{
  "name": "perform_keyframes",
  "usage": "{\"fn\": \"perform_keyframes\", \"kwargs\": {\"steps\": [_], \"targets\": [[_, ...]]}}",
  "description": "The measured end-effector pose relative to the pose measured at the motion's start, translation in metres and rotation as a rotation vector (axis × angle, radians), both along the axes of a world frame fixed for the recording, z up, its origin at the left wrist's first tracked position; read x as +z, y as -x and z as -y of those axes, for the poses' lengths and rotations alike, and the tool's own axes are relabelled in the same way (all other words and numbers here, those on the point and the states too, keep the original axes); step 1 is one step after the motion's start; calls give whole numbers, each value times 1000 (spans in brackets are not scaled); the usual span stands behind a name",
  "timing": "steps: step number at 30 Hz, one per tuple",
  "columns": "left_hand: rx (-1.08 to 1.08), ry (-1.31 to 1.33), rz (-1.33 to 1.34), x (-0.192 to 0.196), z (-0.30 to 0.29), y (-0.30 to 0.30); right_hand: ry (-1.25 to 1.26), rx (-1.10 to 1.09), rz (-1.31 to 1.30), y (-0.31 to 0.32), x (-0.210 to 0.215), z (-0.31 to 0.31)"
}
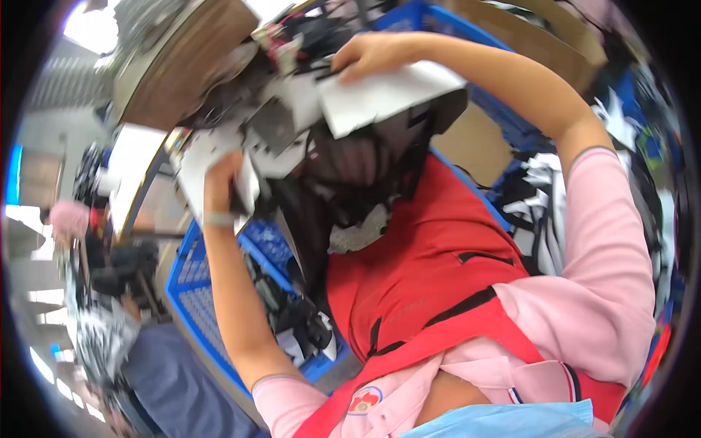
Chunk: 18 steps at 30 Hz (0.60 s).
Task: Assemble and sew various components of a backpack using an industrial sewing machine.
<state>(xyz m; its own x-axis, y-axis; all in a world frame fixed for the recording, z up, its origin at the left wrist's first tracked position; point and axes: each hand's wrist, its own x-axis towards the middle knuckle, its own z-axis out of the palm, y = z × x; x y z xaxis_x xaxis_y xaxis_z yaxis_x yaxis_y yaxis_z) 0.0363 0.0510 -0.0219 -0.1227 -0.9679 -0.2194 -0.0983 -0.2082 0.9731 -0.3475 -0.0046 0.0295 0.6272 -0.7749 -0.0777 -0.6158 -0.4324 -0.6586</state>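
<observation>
My right hand (374, 57) is closed over the upper edge of a white flat piece (394, 95), which may be cloth or card. Lower and to the left, my left hand (221, 182) is curled against another white piece (248, 186); motion blurs its fingertips. Between the hands, black sheer cloth (350, 164) hangs off the work surface in front of my red apron (431, 255). A small dark grey square piece (272, 125) lies among white ones near the middle.
A brown stack or box (190, 69) stands at the upper left. Blue plastic crates (197, 306) with dark and white scraps flank me. A cardboard box (540, 44) is at the upper right. Another person with a pink head covering (71, 219) is at far left.
</observation>
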Motion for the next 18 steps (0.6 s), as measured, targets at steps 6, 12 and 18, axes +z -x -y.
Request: {"fn": "perform_keyframes", "kwargs": {"steps": [6, 12, 18], "targets": [[-392, 115, 112, -34, -124, 47, 380, 191, 18, 31, 48, -112], [-342, -48, 73, -184, -127, 51, 677, -561, 105, 137, 196, -230], [-273, -166, -103, -238, -100, 14, 971, -1305, 360, 268, 309, -481]]}}
